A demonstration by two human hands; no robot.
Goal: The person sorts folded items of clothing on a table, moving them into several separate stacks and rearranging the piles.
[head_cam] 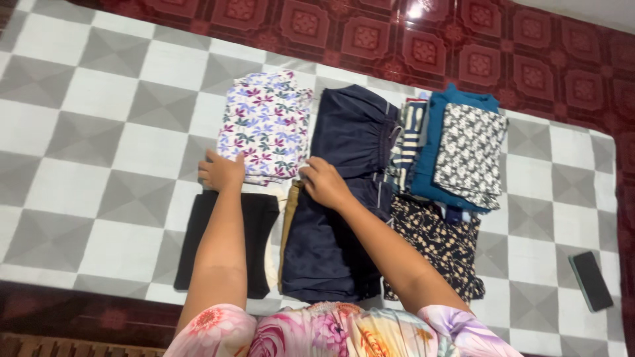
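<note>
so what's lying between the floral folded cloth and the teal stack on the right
In the head view, a folded navy garment fills most of that stretch, with a striped folded piece squeezed beside the teal stack. The floral folded cloth sits left of the navy garment.

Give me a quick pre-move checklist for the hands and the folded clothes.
1. Left hand on floral fold: ok, resting at its near edge.
2. Right hand on navy garment: ok, lying flat on it.
3. Grip on either piece: cannot tell, fingers look flat, not pinching.
4. Black piece free: not ok, left forearm lies across it.
5. Teal stack apart from both hands: ok.
6. Phone apart from the clothes: ok.
</note>
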